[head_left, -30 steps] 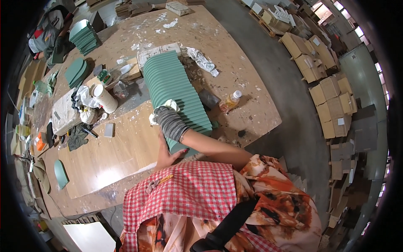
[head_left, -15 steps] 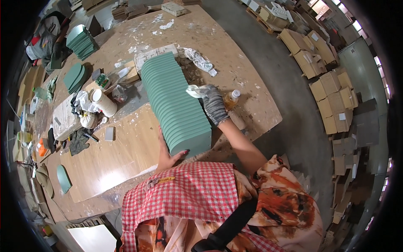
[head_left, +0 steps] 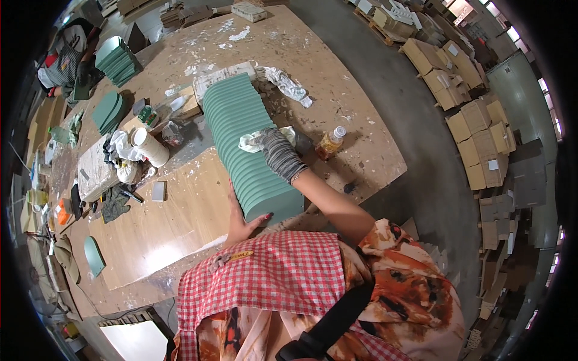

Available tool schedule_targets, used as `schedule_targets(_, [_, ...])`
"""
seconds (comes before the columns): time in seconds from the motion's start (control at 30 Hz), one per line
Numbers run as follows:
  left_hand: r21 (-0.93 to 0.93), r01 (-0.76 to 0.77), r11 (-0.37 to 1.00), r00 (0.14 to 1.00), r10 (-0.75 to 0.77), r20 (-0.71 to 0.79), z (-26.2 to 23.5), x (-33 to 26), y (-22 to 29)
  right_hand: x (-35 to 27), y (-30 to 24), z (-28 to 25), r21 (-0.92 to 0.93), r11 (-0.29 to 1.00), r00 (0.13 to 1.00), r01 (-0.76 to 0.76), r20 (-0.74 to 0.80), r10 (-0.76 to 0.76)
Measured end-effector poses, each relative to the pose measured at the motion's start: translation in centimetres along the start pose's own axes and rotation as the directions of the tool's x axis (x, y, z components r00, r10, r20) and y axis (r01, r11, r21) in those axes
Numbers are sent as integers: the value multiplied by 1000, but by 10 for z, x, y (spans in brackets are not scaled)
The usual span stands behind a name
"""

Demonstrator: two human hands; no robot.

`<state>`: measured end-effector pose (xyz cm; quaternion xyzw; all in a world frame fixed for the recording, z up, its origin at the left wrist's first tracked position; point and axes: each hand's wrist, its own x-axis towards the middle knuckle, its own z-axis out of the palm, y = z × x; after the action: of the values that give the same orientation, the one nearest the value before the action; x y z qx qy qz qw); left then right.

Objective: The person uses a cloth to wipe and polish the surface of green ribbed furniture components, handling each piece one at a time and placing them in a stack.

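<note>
Green boards (head_left: 232, 114) stand packed mid-frame, likely stiff, heavy together, best gripped at both ends. Left hand (head_left: 239, 224) braces the lower end, thumb and fingers apart; gloved right hand (head_left: 278, 148), fingers clamped on white cloth (head_left: 250, 142), meets their edges.

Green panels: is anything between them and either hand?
Yes: a white cloth shows on both sides of the gloved right hand, apparently pressed between it and the green panels. Nothing visible separates the bare left hand from them.
</note>
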<state>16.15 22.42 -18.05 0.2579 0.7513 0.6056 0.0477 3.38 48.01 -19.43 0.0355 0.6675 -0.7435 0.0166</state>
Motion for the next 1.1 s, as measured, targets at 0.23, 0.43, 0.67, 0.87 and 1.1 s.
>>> schedule_targets(0.23, [6, -22, 1000, 999, 22, -26, -6, -5, 0, -37, -62, -3, -676, 721, 966, 154, -52, -255])
schedule_targets(0.43, [25, 22, 999, 1000, -22, -20, -4, -3, -1, -52, -69, -12, -810, 520, 901, 270, 22, -434])
schedule_targets(0.67, [-6, 2, 1000, 999, -2, -32, -10, -2, 0, -67, -65, 81, -849, 411, 922, 331, 199, -332])
schedule_targets(0.87, [43, 36, 998, 997, -33, -69, -7, -16, -11, -76, -51, 121, -791, 371, 871, 487, 412, -266])
schedule_targets(1.1, [34, 42, 999, 999, -42, -17, -11, -6, 10, -75, -66, 34, -720, 624, 953, 303, 216, -213])
